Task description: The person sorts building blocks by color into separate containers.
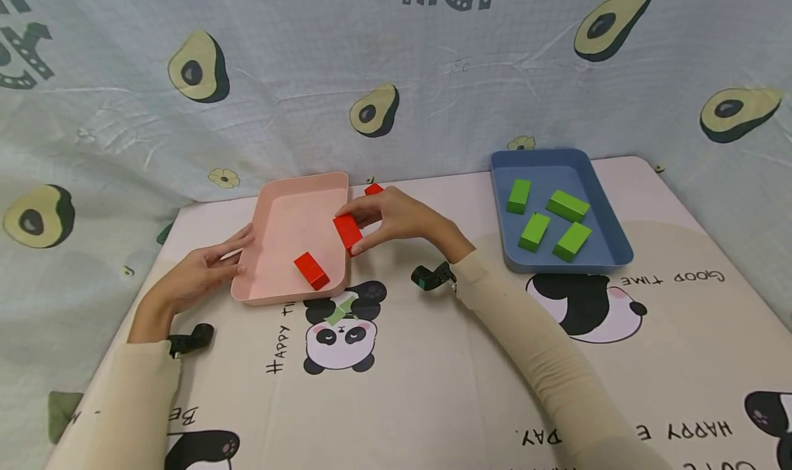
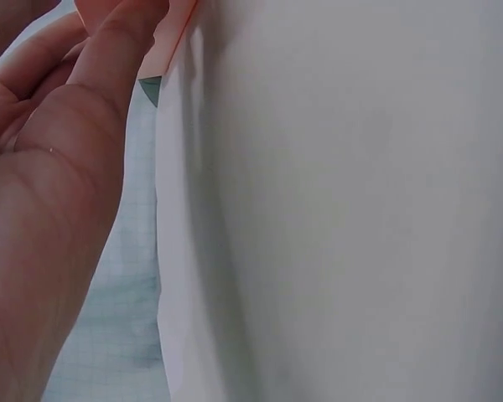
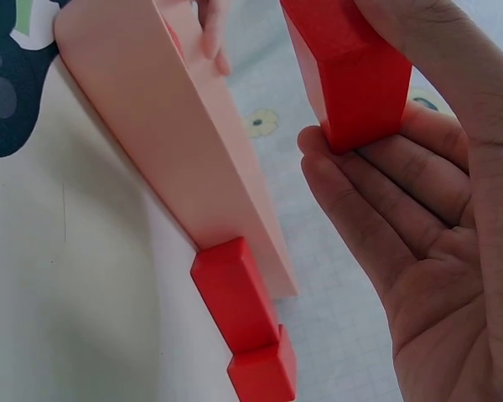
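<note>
Here, panda tabletop (image 1: 427, 367), avocado backdrop (image 1: 297, 64), right hand (image 1: 399, 216) pinching block (image 1: 348, 233) (left hand (image 1: 201, 271) touching tray (image 1: 297, 216))

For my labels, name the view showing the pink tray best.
The head view shows the pink tray nearly whole, from above. The left wrist view catches a small part; the right wrist view, mainly its outer side.

Fingers (image 3: 348, 205) pinch red block (image 3: 356, 79); two more red blocks (image 3: 237, 295), touching, beside pink tray (image 3: 168, 134)
</note>
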Demonstrator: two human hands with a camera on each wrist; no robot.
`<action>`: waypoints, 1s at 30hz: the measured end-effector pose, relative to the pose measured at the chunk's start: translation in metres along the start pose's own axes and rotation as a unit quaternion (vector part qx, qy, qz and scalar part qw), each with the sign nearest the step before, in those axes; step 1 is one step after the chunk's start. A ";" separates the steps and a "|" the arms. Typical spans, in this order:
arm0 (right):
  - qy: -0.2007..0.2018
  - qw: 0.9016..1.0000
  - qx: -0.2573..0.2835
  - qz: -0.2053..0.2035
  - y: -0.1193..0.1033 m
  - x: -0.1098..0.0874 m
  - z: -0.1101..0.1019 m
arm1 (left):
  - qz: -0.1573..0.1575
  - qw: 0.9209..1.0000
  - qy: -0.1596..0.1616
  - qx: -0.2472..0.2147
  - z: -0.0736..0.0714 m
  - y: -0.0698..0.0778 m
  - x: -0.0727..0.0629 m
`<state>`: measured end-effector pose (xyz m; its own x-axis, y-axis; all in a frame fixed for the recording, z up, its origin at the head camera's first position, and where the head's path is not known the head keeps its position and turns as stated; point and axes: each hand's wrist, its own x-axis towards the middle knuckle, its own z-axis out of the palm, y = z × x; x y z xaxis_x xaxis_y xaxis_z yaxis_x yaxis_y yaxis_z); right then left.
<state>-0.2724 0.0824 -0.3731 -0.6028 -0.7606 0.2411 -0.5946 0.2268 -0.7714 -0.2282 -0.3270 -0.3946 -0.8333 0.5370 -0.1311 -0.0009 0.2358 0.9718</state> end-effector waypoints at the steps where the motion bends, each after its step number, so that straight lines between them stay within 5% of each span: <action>1: 0.001 1.000 -0.002 -0.001 0.000 0.000 0.000 | 0.000 1.000 0.000 -0.003 0.000 0.000 0.000; 17: -0.010 1.000 0.013 0.012 -0.002 0.008 0.004 | -0.010 1.000 0.005 0.001 0.000 0.000 0.000; 30: -0.017 0.999 -0.027 0.019 -0.004 0.015 0.007 | -0.006 1.000 0.004 0.022 -0.001 -0.001 0.000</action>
<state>-0.2753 0.0661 -0.3700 -0.6076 -0.7710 0.1909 -0.5995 0.2876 -0.7469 -0.2281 -0.3279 -0.3954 -0.8379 0.5271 -0.1415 0.0122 0.2773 0.9607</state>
